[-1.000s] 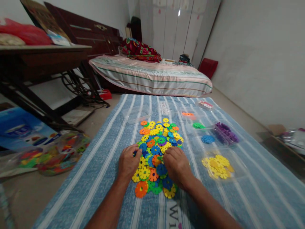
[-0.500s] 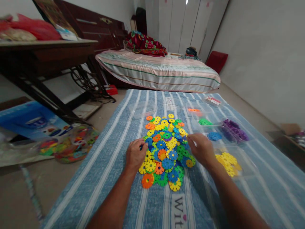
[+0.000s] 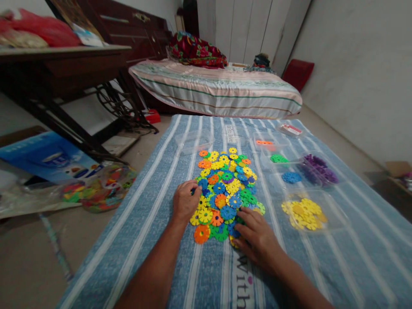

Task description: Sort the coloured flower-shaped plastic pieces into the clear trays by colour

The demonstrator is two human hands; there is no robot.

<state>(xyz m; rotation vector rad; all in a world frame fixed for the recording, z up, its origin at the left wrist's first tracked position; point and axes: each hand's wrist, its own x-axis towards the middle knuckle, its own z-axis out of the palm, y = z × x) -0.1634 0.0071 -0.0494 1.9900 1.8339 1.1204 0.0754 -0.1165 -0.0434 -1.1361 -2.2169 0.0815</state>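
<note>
A heap of notched plastic discs (image 3: 220, 200) in yellow, blue, orange and green lies on the striped cloth. At the heap's left edge, my left hand (image 3: 186, 200) is closed, thumb and forefinger pinching what looks like a dark blue disc (image 3: 193, 191), mostly hidden by the fingers. My right hand (image 3: 257, 236) is over the near right edge of the heap with its fingers apart. Its fingertips reach a blue disc (image 3: 233, 230) and partly cover a yellow disc (image 3: 233, 242) below it.
Clear plastic boxes on the right hold yellow discs (image 3: 304, 213), blue discs (image 3: 291, 177), green discs (image 3: 279, 158), purple discs (image 3: 318, 168) and orange discs (image 3: 264, 142). Another clear box (image 3: 194, 142) stands far left. A bed (image 3: 215, 92) lies beyond; a treadle table (image 3: 64, 64) stands left.
My right hand has moved from the heap's right side to its near right edge, and its fingers have spread. More yellow discs lie toward their box's left side. My left hand stays in place.
</note>
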